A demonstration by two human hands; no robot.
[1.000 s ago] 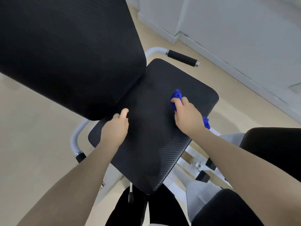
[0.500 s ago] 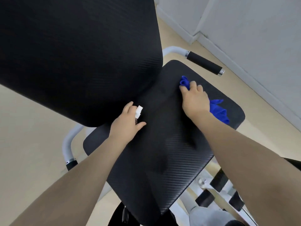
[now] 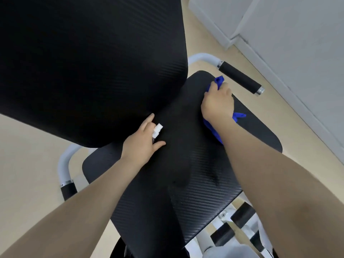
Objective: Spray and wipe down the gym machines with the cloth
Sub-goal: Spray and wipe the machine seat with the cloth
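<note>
A black textured seat pad of a gym machine fills the middle of the head view, with its large black backrest above it on the left. My right hand presses a blue cloth onto the far right part of the seat, and cloth ends stick out past the fingertips and behind the wrist. My left hand hovers over the seat near the backrest's lower edge, closed around a small spray bottle whose white nozzle shows between the fingers; the bottle body is hidden.
A white frame tube with a black foam handle runs along the seat's far right side, and another black-tipped handle sits at the left. White frame parts and black rollers lie below the seat's near edge. A pale wall with skirting stands at the right.
My right hand has slid the blue cloth across the seat toward its far right corner. The white spray nozzle has come into sight in my left hand. The view has moved closer.
</note>
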